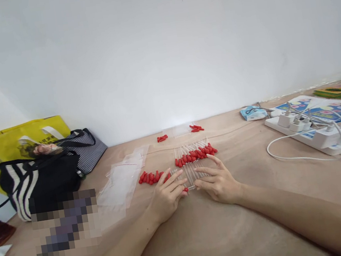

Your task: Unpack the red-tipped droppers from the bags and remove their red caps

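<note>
Hiding parts of the clear sticks (190,174) beneath their fingers, the left hand (167,197) and right hand (221,183) angle inward, fingers spread and bent, any grip indiscernible.

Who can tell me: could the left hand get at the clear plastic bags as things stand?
Probably yes: the clear plastic bags lie just left of the left hand, with bare table between, though its fingers, now at the red-tipped sticks, would have to leave them first.
</note>
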Action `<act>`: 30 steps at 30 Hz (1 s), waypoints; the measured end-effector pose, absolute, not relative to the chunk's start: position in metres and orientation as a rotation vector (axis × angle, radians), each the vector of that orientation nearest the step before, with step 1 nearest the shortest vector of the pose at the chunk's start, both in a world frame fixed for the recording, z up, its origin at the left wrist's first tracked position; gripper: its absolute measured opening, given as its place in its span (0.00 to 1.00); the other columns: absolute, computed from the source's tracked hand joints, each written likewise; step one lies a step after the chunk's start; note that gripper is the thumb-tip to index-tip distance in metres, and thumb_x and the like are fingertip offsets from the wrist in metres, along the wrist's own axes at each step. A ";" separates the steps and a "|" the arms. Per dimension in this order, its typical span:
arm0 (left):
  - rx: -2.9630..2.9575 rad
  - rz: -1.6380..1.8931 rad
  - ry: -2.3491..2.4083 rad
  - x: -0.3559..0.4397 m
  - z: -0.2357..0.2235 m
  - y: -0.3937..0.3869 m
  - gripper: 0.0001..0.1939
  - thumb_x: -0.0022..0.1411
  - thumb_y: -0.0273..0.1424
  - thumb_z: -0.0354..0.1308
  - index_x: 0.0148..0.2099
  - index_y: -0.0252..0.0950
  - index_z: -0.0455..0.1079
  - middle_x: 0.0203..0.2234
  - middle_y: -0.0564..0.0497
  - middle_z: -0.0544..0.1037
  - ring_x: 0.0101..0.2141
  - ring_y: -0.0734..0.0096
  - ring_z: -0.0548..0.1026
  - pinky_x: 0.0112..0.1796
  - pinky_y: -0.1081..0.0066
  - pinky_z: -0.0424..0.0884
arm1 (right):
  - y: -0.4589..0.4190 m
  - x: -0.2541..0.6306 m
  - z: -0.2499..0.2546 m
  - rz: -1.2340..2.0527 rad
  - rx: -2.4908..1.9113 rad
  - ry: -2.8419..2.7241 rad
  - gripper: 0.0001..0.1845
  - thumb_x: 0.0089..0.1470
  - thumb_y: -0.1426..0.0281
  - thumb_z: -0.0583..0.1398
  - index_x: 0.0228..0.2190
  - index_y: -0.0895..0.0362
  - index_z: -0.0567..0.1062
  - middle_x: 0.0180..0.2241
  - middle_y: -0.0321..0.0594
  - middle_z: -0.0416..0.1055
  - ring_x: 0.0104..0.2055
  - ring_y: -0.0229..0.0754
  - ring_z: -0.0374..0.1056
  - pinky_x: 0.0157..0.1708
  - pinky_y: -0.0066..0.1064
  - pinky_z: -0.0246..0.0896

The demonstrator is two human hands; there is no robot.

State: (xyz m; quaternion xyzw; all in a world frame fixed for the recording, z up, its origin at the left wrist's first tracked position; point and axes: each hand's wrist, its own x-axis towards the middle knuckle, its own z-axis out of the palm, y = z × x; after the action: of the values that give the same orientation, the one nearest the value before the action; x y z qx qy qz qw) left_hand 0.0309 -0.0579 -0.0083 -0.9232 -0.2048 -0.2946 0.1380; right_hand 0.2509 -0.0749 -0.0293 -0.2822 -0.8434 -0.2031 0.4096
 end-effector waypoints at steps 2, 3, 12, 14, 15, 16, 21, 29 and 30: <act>-2.649 -0.888 -0.674 0.022 -0.008 -0.057 0.11 0.61 0.26 0.45 0.35 0.37 0.70 0.34 0.50 0.77 0.46 0.66 0.69 0.49 0.58 0.60 | -0.073 0.261 -0.030 -0.503 -0.782 -2.090 0.09 0.54 0.73 0.53 0.30 0.52 0.73 0.24 0.32 0.74 0.41 0.38 0.66 0.55 0.46 0.34; -2.635 -0.912 -0.734 0.017 -0.008 -0.056 0.12 0.62 0.26 0.45 0.36 0.37 0.70 0.34 0.49 0.77 0.44 0.66 0.70 0.47 0.59 0.62 | -0.072 0.266 -0.030 -0.493 -0.843 -2.067 0.09 0.54 0.72 0.53 0.30 0.52 0.73 0.24 0.32 0.74 0.40 0.38 0.66 0.53 0.45 0.37; -2.252 -1.295 -1.340 -0.007 0.005 -0.034 0.15 0.59 0.32 0.45 0.44 0.33 0.69 0.32 0.46 0.65 0.32 0.68 0.68 0.34 0.68 0.68 | -0.067 0.258 -0.029 -0.339 -1.126 -2.076 0.14 0.54 0.73 0.50 0.39 0.57 0.73 0.21 0.38 0.70 0.26 0.36 0.62 0.35 0.32 0.47; -2.178 -1.313 -1.534 -0.022 0.008 -0.024 0.17 0.57 0.33 0.45 0.43 0.32 0.69 0.30 0.46 0.66 0.31 0.67 0.69 0.33 0.68 0.68 | -0.064 0.252 -0.028 -0.298 -1.124 -2.080 0.14 0.53 0.74 0.50 0.37 0.57 0.73 0.22 0.37 0.70 0.27 0.36 0.63 0.35 0.32 0.46; -2.151 -1.318 -1.642 -0.031 0.008 -0.020 0.17 0.55 0.34 0.46 0.43 0.32 0.69 0.29 0.47 0.66 0.30 0.67 0.69 0.32 0.68 0.68 | -0.061 0.249 -0.028 -0.283 -1.113 -2.077 0.13 0.53 0.74 0.50 0.36 0.56 0.73 0.22 0.37 0.71 0.27 0.35 0.63 0.35 0.32 0.45; -2.129 -1.328 -1.739 -0.039 0.009 -0.016 0.18 0.54 0.35 0.46 0.42 0.33 0.69 0.29 0.47 0.67 0.29 0.68 0.69 0.30 0.69 0.68 | -0.059 0.246 -0.027 -0.277 -1.101 -2.071 0.12 0.53 0.73 0.51 0.34 0.56 0.74 0.23 0.37 0.72 0.27 0.35 0.63 0.36 0.32 0.45; -2.208 -1.313 -1.933 -0.056 0.006 -0.011 0.19 0.50 0.41 0.50 0.40 0.33 0.67 0.25 0.51 0.72 0.24 0.72 0.69 0.26 0.73 0.66 | -0.045 0.226 -0.027 -0.335 -1.078 -2.056 0.11 0.51 0.73 0.53 0.31 0.54 0.75 0.23 0.36 0.72 0.27 0.35 0.61 0.35 0.33 0.43; -2.366 -1.142 -2.018 -0.050 0.005 -0.016 0.16 0.48 0.42 0.54 0.33 0.35 0.69 0.25 0.51 0.75 0.25 0.71 0.71 0.27 0.73 0.66 | -0.045 0.203 -0.026 -0.349 -1.135 -2.157 0.08 0.48 0.72 0.54 0.24 0.55 0.73 0.21 0.37 0.69 0.29 0.38 0.57 0.33 0.35 0.40; -2.368 -1.159 -2.033 -0.050 0.004 -0.016 0.17 0.48 0.43 0.53 0.33 0.35 0.69 0.25 0.51 0.75 0.26 0.70 0.71 0.28 0.72 0.67 | -0.046 0.203 -0.026 -0.334 -1.135 -2.170 0.09 0.49 0.70 0.54 0.24 0.55 0.74 0.22 0.37 0.68 0.29 0.38 0.57 0.33 0.35 0.40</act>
State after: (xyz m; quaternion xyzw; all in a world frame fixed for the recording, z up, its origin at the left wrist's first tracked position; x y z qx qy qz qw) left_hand -0.0501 -0.0160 0.0044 -0.7082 -0.6078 -0.3467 -0.0938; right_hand 0.2031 -0.0464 -0.0256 -0.4336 -0.8292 -0.1277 0.3288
